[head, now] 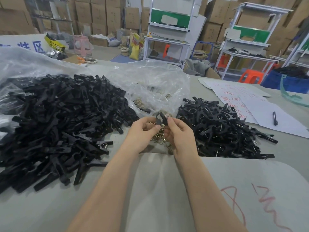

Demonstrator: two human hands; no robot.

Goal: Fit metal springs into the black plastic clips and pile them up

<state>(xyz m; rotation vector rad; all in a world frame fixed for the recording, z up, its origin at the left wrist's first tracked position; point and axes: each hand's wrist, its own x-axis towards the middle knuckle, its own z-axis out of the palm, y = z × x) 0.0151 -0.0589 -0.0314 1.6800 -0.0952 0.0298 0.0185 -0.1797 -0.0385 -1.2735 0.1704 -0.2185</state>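
Observation:
Both hands meet at the table's middle over a small heap of brass-coloured metal springs (159,138). My left hand (142,133) and my right hand (179,133) together pinch a black plastic clip (160,118), held upright between the fingertips. A big heap of loose black clip halves (55,124) lies to the left. To the right sits a smaller pile of clips with springs fitted (222,128). Whether a spring sits in the held clip is hidden by the fingers.
A crumpled clear plastic bag (150,84) with more springs lies just behind the hands. White paper sheets with red writing (247,104) and a black pen (274,118) are at the right. Shelving racks, stools and cardboard boxes stand beyond the table.

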